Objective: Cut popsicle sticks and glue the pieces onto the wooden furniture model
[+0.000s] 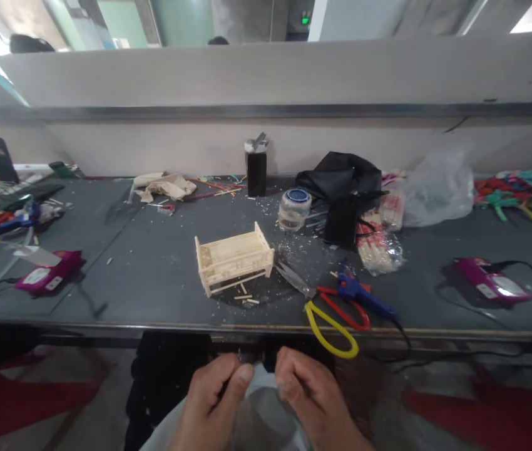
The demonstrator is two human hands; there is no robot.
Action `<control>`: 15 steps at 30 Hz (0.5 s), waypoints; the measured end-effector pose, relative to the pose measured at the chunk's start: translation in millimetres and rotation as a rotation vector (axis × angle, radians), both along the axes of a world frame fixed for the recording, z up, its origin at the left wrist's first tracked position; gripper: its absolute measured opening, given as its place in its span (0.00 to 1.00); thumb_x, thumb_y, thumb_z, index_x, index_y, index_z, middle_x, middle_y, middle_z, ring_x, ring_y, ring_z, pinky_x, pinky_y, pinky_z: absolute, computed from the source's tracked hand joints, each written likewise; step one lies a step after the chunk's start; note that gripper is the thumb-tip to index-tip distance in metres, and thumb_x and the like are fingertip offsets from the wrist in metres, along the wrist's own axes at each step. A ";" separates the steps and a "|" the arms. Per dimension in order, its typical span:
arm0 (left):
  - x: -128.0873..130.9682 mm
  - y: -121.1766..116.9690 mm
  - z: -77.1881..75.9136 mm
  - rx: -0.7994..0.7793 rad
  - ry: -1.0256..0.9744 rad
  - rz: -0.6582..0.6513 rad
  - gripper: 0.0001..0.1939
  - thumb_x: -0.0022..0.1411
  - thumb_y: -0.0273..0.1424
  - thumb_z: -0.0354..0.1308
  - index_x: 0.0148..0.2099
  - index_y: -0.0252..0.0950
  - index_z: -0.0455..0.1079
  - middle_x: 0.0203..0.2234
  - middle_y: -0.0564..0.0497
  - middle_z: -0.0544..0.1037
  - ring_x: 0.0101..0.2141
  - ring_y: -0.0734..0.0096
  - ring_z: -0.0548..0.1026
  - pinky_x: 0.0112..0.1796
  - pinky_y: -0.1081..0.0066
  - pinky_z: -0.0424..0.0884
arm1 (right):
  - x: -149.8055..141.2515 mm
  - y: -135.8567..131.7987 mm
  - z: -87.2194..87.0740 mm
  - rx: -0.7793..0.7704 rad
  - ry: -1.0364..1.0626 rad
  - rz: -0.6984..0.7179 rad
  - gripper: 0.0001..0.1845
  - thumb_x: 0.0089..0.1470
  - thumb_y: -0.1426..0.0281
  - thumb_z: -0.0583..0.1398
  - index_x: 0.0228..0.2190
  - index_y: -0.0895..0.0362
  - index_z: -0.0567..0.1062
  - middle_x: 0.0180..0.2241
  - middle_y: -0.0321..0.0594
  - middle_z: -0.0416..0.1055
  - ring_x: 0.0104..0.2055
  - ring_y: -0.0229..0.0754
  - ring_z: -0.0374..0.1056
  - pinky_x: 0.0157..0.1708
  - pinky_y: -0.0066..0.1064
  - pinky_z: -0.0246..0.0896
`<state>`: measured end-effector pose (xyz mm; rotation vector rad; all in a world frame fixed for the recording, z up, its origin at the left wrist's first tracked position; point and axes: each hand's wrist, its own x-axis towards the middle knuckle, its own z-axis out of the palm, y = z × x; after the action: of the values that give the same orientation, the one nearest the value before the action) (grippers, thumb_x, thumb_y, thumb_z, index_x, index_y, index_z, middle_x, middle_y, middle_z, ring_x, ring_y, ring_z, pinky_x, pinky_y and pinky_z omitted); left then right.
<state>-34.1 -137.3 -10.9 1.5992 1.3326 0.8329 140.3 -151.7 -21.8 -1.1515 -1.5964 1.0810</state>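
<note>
Small wooden bed point(235, 257) on the table point(148, 275), both hands drawn in on the near side of it!
And here on my feed the left hand point(219, 391) and right hand point(306, 388) are side by side, fingers curled, thumbs pressed in; whether they pinch anything, I can't tell from this angle. Neither touches the bed. I'd call it light, stiff and dry to grip, but fragile at those thin rails, so I'd take it by both end frames, never the slats. Right of the bed lie the scissors point(312, 293), tip near its corner, glue gun point(353, 289) just past them; the jar point(294, 212) sits behind, to the right. Lettering? The purple box point(491, 282) far right of the bed carries pale labels, too small to read, and no brand comes through.
</note>
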 end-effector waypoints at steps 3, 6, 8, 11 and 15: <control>-0.4 -0.9 0.4 -0.051 -0.078 0.014 0.19 0.62 0.40 0.51 0.23 0.36 0.62 0.19 0.55 0.63 0.24 0.73 0.62 0.26 0.75 0.60 | -6.0 -10.7 -0.4 -0.008 -0.009 0.066 0.15 0.61 0.61 0.50 0.26 0.54 0.64 0.26 0.33 0.61 0.29 0.36 0.59 0.30 0.28 0.54; -2.1 -0.7 1.4 -0.088 -0.166 0.064 0.11 0.61 0.37 0.54 0.32 0.36 0.69 0.25 0.53 0.69 0.28 0.71 0.66 0.31 0.74 0.64 | -11.1 -22.6 -6.0 -0.041 -0.042 0.173 0.10 0.58 0.64 0.54 0.26 0.54 0.67 0.26 0.32 0.66 0.30 0.36 0.62 0.31 0.27 0.57; -1.6 3.2 1.9 -0.109 -0.232 0.109 0.10 0.60 0.36 0.55 0.41 0.37 0.70 0.28 0.53 0.69 0.28 0.73 0.65 0.30 0.75 0.63 | -12.9 -26.9 -11.4 -0.103 -0.090 0.252 0.06 0.53 0.70 0.57 0.25 0.54 0.69 0.26 0.32 0.68 0.30 0.36 0.65 0.32 0.26 0.59; 3.9 17.7 5.6 -0.164 -0.329 0.117 0.16 0.60 0.37 0.55 0.48 0.37 0.68 0.28 0.54 0.67 0.24 0.76 0.62 0.25 0.76 0.60 | -8.6 -16.8 -14.0 -0.107 -0.129 0.174 0.09 0.52 0.76 0.54 0.29 0.54 0.74 0.29 0.34 0.72 0.32 0.37 0.68 0.34 0.27 0.62; 13.0 44.4 13.7 -0.125 -0.274 0.019 0.13 0.57 0.39 0.57 0.39 0.35 0.71 0.23 0.56 0.65 0.23 0.76 0.62 0.26 0.76 0.60 | 3.4 30.5 -0.3 0.035 -0.112 -0.197 0.14 0.57 0.71 0.52 0.42 0.55 0.74 0.32 0.38 0.75 0.27 0.37 0.69 0.29 0.29 0.65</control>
<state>-21.1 -92.9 2.8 1.3250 1.1812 0.9256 143.7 -121.2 -22.0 -1.3355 -1.5436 0.8702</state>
